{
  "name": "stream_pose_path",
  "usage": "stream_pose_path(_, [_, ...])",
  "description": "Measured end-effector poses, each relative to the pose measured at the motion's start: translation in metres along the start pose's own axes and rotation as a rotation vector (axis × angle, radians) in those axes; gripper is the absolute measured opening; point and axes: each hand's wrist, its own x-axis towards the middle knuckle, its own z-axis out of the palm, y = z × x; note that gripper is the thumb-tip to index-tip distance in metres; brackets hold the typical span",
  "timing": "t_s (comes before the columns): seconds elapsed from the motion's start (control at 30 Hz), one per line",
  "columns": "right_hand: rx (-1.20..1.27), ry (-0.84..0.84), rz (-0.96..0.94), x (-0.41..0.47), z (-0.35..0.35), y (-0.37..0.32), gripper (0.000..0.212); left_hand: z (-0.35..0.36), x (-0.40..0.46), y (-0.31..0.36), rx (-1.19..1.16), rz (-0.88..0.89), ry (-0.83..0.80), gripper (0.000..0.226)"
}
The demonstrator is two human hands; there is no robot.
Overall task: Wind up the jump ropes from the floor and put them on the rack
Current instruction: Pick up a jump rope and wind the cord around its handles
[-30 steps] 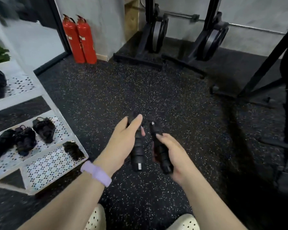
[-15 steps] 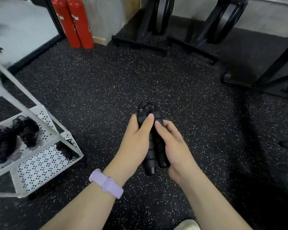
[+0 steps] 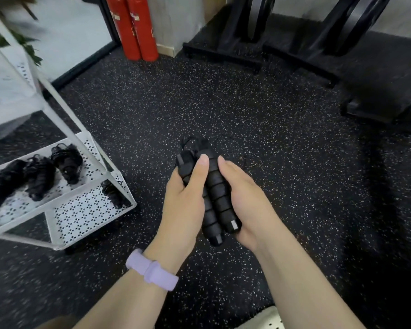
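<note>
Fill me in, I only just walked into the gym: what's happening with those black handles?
A person holds a jump rope's two handles side by side, left hand and right hand both gripping them. The cord isn't clearly visible beyond a small loop at the top. Wound ropes already lie on the white rack to the left.

Single head-worn wide-angle view, looking forward and steeply down, close over both hands, toward the black speckled rubber floor (image 3: 259, 119).

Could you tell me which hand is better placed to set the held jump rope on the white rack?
Left, probably: the left hand is nearer the rack, which stands on that side; the right hand would cross over.
</note>
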Motion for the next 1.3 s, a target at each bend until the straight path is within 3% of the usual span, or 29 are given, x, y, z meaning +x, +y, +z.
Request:
stream_pose_path(0.47, [-0.092,0.035,-0.051,0.023,0.015,-0.007,0.036,-0.023,0.061,0.03,0.06,-0.115,-0.182,0.037])
stream_pose_path(0.7, [-0.154,0.055,-0.011,0.045,0.026,0.001,0.038,-0.039,0.078,0.029,0.065,-0.113,-0.132,0.034])
stream_pose_path(0.87, [-0.071,0.0,0.019,0.047,0.029,0.001,0.033,-0.039,0.081,0.03,0.046,-0.082,-0.117,0.032])
stream_pose_path(1.1, [-0.174,-0.109,0.02,0.045,0.0,0.0,0.053,-0.022,0.077,0.017,0.097,-0.028,-0.154,0.033])
stream_pose_path(1.3, [-0.185,-0.134,0.053,0.03,-0.029,-0.003,0.063,-0.004,0.062,0.005,0.138,-0.103,-0.236,0.034])
